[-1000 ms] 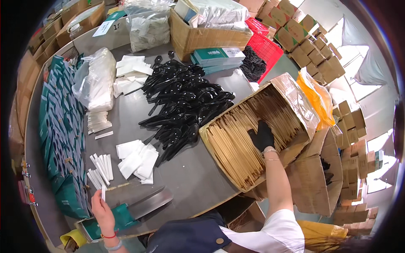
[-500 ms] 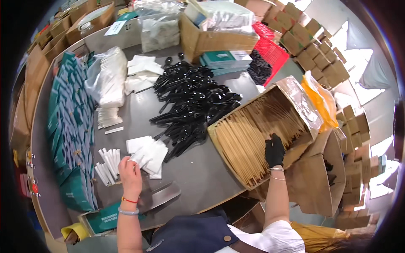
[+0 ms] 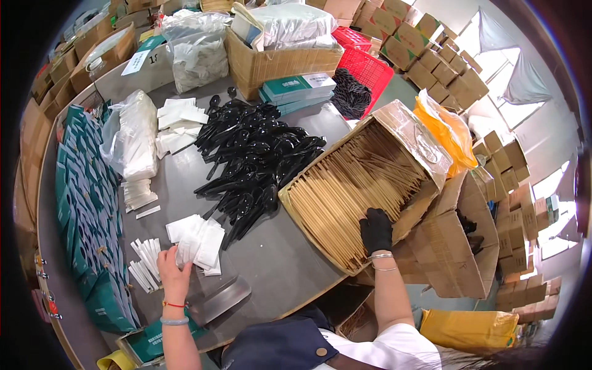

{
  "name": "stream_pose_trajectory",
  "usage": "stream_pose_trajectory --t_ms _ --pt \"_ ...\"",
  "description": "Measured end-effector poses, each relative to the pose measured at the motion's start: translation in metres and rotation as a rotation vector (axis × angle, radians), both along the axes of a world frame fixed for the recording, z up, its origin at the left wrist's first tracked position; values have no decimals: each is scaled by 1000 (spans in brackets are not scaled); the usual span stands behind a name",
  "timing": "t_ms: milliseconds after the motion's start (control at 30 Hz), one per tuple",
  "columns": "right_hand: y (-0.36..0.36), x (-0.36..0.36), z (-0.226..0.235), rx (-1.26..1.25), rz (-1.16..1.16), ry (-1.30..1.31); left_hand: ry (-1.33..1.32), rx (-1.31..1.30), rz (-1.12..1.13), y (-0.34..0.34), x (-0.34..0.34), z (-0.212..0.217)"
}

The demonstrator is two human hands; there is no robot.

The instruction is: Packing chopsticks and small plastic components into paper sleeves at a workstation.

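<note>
My left hand [image 3: 174, 271], bare with a red cord and a pale bangle at the wrist, reaches over the table with fingers apart. It is at the near edge of a fanned pile of flat white packets [image 3: 200, 237], beside a row of narrow white strips [image 3: 145, 262]. In a black glove, my right hand [image 3: 376, 230] rests on thin brown sticks [image 3: 330, 213] packed in an open cardboard box [image 3: 316, 246]. Its fingertips point down and are hidden, so their grip does not show. A heap of glossy black spoons [image 3: 253, 148] lies between the two hands.
Teal printed pouches [image 3: 89, 216] line the left edge. A bag of white packets [image 3: 137, 135], teal boxes [image 3: 296, 92] and a filled carton [image 3: 283, 65] stand farther back. A metal scoop-like tray [image 3: 222, 301] lies near me. A red basket [image 3: 376, 73] stands beyond the table.
The whole view has shifted, with the table contents sitting farther left. My right hand has moved nearer me over the sticks, its fingers lower. My left hand stays by the white packets, fingers more spread.
</note>
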State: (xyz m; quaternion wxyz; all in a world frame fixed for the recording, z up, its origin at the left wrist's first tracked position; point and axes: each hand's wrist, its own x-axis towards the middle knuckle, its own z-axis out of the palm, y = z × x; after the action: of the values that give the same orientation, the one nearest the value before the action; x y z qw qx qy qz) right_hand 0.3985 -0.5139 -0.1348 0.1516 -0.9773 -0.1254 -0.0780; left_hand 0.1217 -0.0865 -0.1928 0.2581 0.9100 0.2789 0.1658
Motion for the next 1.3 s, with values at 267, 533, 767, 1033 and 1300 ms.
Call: stream_pose_trajectory --t_ms 267,533,767,1033,1300 --pt "6 -5 0 88 -84 -30 57 90 47 -4 0 4" --pt "153 -71 -27 495 575 218 -1 118 24 -8 -6 -3" --pt "203 -56 -43 108 674 303 126 -57 115 -14 -15 10" --pt "204 -53 -60 81 823 176 -18 -394 140 -14 -34 24" --pt "206 -52 -45 40 834 130 145 -289 -193 -54 -77 53"
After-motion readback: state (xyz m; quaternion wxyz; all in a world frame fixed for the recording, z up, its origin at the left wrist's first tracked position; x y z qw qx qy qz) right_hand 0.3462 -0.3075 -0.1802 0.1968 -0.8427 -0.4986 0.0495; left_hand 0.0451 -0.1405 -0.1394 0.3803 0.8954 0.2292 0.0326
